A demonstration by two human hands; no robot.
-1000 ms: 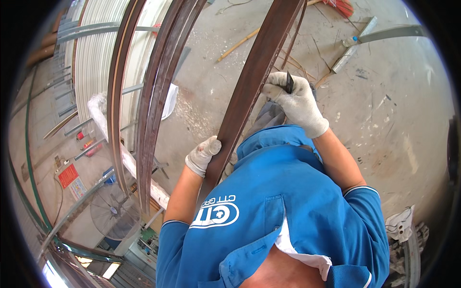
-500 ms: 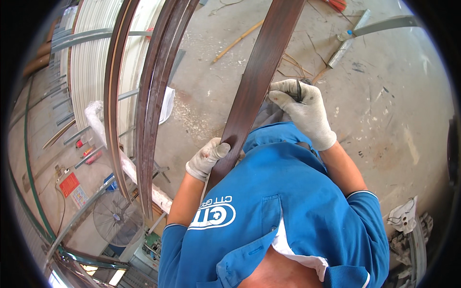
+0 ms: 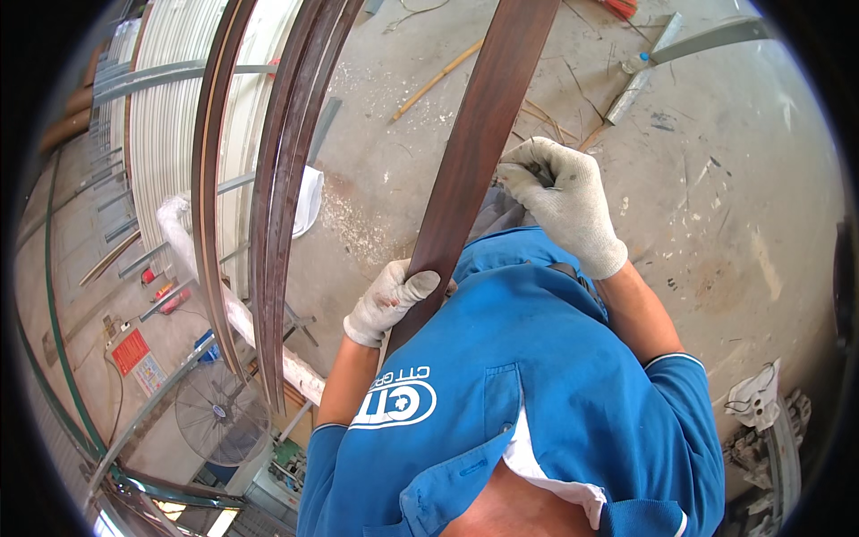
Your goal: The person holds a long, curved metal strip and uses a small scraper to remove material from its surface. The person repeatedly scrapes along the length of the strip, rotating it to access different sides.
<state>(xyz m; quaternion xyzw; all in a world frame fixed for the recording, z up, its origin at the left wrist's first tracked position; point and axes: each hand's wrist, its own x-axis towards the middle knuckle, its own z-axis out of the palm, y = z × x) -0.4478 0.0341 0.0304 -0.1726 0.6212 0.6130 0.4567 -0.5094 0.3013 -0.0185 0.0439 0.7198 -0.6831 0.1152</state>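
A long, dark brown wood-grain board [image 3: 476, 143] runs from my belly up past the top edge of the view. My left hand [image 3: 386, 302], in a stained whitish knit glove, is wrapped round its lower end, thumb lying across the face. Beside the board's right edge is my right hand [image 3: 565, 204], also gloved. Its fingers are curled into a pinch at that edge, with a small dark bit showing between them. What they hold is mostly hidden by the glove.
On the left stand several long brown strips [image 3: 284, 179] and a stack of white panels [image 3: 170, 98] on metal bars. A fan [image 3: 221, 407] is at lower left. On the concrete floor lie a bamboo stick [image 3: 437, 80], a metal profile [image 3: 640, 82] and an orange-red broom head [image 3: 619, 7].
The board's far end has shifted slightly left. My right hand has turned, and the thin black piece that stuck up from its fingers no longer shows. My left thumb sits a little further right.
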